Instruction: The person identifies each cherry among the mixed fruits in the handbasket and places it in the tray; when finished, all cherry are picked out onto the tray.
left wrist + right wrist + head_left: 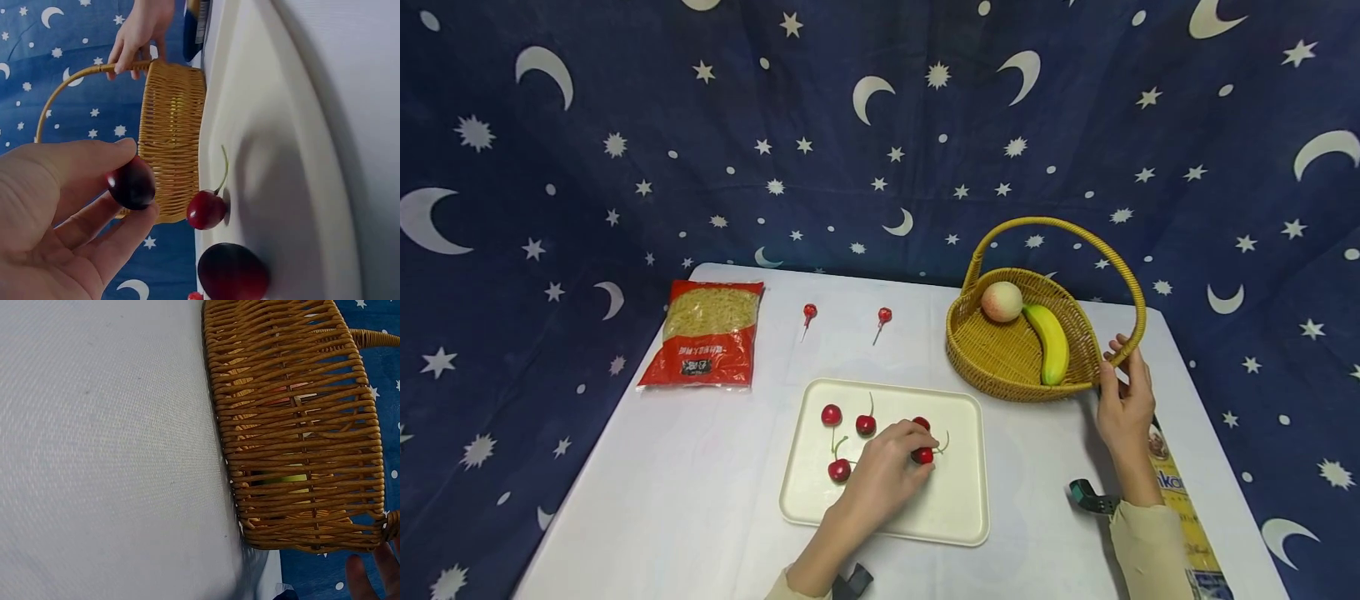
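Over the cream tray [820, 510], my left hand [886, 471] pinches a dark red cherry [132, 183] between thumb and fingertips. Below it in the left wrist view, a cherry with a green stem [206, 209] and a darker cherry [231, 272] lie on the tray. More cherries, among them one with an upright stem [866, 425], rest on the tray's left part. My right hand [1126, 404] holds the wicker basket [1000, 386] at the right foot of its arched handle. Inside the basket are a peach [1002, 302] and a banana [1049, 343].
Two red lollipops, one left [809, 312] and one right [884, 316], lie behind the tray. A red bag of pasta [711, 333] is at the back left. By the right forearm lies a yellow package [1183, 508]. A starry blue cloth [820, 108] hangs behind the table.
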{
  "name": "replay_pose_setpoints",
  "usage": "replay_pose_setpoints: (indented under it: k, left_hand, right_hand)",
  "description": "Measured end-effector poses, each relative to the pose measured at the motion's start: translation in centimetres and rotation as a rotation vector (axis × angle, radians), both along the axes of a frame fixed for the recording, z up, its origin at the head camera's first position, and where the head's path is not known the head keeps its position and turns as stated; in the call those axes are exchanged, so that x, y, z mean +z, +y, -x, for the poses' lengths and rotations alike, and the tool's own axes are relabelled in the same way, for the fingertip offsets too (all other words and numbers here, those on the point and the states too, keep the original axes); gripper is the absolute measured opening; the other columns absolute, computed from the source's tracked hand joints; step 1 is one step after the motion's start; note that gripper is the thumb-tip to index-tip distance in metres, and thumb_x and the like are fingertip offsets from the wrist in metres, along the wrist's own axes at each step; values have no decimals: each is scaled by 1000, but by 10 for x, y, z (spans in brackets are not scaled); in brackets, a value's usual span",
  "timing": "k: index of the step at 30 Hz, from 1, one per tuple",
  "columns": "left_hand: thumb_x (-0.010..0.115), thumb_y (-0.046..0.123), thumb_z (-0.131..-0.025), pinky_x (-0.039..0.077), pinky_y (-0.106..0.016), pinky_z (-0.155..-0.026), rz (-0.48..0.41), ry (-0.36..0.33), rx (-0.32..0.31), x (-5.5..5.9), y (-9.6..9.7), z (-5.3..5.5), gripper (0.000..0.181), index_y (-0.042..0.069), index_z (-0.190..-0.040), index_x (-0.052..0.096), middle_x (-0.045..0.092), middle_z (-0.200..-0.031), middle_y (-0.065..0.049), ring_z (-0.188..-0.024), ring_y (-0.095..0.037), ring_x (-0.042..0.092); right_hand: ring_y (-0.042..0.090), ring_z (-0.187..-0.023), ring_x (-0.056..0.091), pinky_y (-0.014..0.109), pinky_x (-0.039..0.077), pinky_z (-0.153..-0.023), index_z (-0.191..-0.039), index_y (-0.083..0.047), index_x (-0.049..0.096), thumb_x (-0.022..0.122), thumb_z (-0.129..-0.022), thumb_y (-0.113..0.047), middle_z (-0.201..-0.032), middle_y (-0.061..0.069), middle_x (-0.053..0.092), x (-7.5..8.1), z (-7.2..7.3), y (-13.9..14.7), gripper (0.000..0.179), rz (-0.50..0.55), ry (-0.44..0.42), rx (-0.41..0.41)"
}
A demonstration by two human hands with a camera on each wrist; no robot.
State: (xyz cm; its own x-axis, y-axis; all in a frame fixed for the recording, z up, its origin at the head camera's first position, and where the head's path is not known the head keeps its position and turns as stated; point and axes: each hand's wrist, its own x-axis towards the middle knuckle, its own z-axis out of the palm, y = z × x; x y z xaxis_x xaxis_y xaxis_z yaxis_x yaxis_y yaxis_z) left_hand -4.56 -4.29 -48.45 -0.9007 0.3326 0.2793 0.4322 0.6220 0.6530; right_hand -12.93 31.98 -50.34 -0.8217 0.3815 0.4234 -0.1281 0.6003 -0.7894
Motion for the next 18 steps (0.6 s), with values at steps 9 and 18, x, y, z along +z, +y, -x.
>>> replay_pose_setpoints:
  k: [9, 18]
  left_hand:
    - [85, 6, -84, 60, -24, -88, 101, -42, -48, -17, 5, -5, 20, 13, -103, 83, 77, -107, 2, -99, -13, 72]
    - [86, 4, -83, 54, -16, -70, 240, -42, -88, -29, 9, -10, 25, 15, -105, 82, 76, -108, 4, -93, -10, 68]
  right_hand:
    - [-6, -129, 55, 0, 41, -95, -158, -26, 51, 54, -112, -15, -143, -17, 57, 2, -3, -1, 48, 6, -2, -4]
    - [-4, -130, 55, 0, 41, -96, -158, -35, 49, 53, -112, -16, -144, -16, 57, 2, -4, -1, 50, 11, -7, -1]
